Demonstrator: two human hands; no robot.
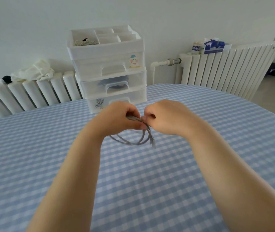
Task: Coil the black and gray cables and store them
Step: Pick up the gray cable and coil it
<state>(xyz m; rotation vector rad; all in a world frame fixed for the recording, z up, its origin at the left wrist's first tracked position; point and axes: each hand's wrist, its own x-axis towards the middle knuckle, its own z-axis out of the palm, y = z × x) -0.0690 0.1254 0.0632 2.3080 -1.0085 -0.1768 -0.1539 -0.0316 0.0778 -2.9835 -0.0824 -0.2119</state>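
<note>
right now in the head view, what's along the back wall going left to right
white ribbed radiator with crumpled white cloth on top → white plastic drawer organizer → white pipe → tall white panel radiator with a blue tissue box on top

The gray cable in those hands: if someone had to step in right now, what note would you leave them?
Left hand: closed on the gray cable, pinching the gathered loops.
Right hand: fingers closed on the same bundle from the other side.
The cable hangs in loops above the checked tablecloth, one end dangling loose.
The drawer organizer stands behind; a pale coiled cord already lies in its open top tray. No black cable is clearly visible.
Done: gray cable mostly coiled.
Left: secure the loose end, then store the coil.
</note>
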